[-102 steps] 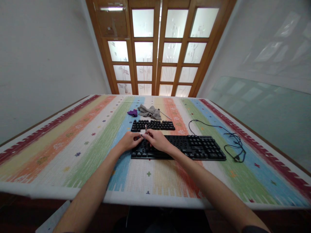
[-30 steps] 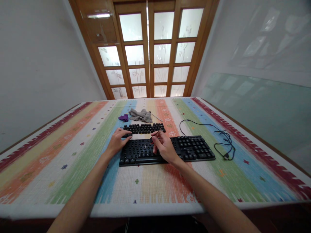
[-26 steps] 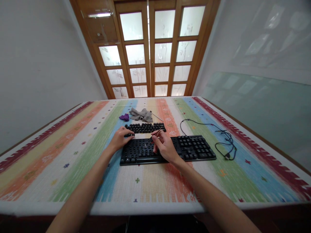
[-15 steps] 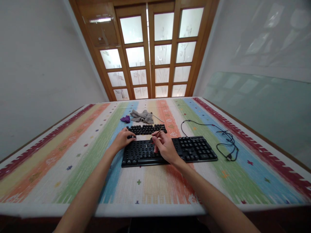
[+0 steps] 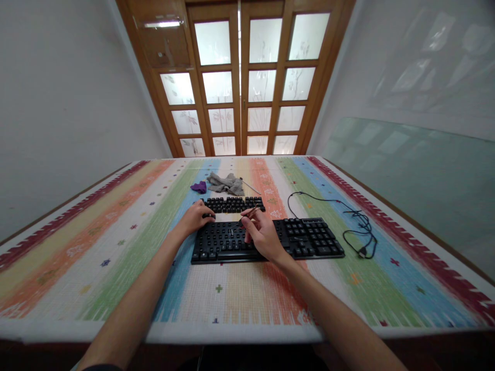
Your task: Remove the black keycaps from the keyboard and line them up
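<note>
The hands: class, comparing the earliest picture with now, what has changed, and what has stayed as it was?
The right hand has moved right along the keyboard, away from the left hand; its slim tool, upright earlier, now slants. Whether the left hand took hold of anything is unclear. The keyboard, grey cloth, purple cloth and cable stayed put.

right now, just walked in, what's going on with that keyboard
A person is handling things over a black keyboard. The right hand holds a slim tool, too small to identify, above it. The left hand, near the far left corner, may be pinching a small dark piece. Most of the keyboard's left part shows no keycaps, while the number pad has them. Loose keycaps lie in rows behind it, with a gray cloth and a purple cloth beyond.
</note>
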A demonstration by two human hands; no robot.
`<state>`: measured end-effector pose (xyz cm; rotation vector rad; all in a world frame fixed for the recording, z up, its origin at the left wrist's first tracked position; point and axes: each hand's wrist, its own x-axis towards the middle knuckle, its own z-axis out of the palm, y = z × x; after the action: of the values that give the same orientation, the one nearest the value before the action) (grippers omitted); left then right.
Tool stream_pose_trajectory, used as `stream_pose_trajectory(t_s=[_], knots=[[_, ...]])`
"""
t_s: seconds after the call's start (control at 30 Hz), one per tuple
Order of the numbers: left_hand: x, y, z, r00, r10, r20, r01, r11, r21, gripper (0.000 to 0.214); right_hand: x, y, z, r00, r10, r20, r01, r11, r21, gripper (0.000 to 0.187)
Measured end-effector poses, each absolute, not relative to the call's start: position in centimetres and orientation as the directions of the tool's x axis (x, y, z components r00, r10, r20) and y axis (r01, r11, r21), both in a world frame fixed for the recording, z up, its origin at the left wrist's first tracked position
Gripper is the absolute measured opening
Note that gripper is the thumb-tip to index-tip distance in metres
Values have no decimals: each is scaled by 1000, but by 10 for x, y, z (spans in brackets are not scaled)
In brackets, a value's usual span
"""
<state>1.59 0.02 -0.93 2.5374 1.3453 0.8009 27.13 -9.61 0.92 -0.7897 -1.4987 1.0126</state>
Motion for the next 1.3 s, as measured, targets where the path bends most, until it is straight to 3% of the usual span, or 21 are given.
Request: stream_pose_trajectory(t_s=[0.17, 1.3], knots=[[18, 1, -7, 516, 763, 389, 674, -642, 365, 5, 271, -97, 9, -188, 893, 410, -35, 411, -911, 28], [16, -8, -12, 389, 806, 446, 762, -554, 336, 14, 266, -99, 3, -224, 895, 386, 50, 406, -912, 27]])
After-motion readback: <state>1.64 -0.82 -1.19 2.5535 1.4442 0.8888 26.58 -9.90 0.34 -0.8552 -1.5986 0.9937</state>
